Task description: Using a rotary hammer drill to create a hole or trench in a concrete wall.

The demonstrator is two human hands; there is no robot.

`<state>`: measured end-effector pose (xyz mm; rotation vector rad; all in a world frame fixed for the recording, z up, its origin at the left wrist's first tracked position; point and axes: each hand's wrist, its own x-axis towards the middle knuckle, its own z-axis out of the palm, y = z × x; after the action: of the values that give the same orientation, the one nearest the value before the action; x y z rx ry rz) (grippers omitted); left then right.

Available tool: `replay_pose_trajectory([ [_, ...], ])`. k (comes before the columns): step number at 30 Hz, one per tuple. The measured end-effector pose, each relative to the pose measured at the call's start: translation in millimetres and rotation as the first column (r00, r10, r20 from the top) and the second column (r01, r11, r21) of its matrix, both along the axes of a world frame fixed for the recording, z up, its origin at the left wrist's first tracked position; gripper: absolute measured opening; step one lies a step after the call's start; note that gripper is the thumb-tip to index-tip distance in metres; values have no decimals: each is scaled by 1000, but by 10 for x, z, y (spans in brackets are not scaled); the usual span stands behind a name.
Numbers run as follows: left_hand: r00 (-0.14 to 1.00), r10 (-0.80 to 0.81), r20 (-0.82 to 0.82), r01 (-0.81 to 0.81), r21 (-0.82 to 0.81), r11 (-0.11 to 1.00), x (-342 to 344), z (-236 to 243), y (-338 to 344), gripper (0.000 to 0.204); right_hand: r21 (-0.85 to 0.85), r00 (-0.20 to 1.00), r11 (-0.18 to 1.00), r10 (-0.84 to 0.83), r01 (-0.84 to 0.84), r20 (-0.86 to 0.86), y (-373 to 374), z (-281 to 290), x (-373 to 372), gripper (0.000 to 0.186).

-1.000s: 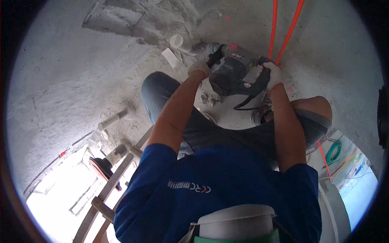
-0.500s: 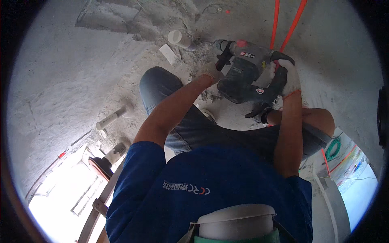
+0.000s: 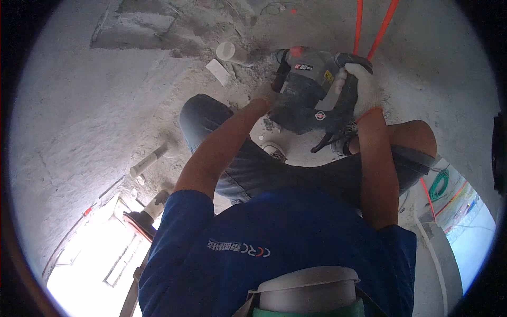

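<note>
The drill (image 3: 309,74) has swung back to the left over the last half second; its front end now sits nearer the pale pipe stub (image 3: 226,51); the right hand (image 3: 364,87) has come inward along with the rear handle (image 3: 347,100), and the whole view has shifted a little as well. The right hand's grip is closed round the rear handle, gloved fingers curled through its loop; the left hand's grip looks wrapped about the lower end of the side handle (image 3: 281,75), the left hand (image 3: 266,92) being partly hidden there. The drill is held sideways beyond the person's knees, between the pipe stub and two orange tubes (image 3: 381,29); its black cord (image 3: 320,144) trails below. This reads as the tool being steadied or re-aimed, not put down, with both hands sharing its weight; whether the bit touches anything, I cannot tell; a flat white piece (image 3: 217,72) lies just beside the stub.
</note>
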<state>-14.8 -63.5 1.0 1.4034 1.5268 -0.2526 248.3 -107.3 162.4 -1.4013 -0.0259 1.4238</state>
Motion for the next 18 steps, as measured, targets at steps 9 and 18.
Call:
replay_pose_trajectory([
  [9,957,-266,-117,279,117,953,138,209,70,51,-30,996,997,-73,72,-56,-358,-590,442,16],
  [18,903,-352,-245,372,38,927,163,272,120,48,-165,950,979,-163,121,-266,-794,-1299,467,16],
])
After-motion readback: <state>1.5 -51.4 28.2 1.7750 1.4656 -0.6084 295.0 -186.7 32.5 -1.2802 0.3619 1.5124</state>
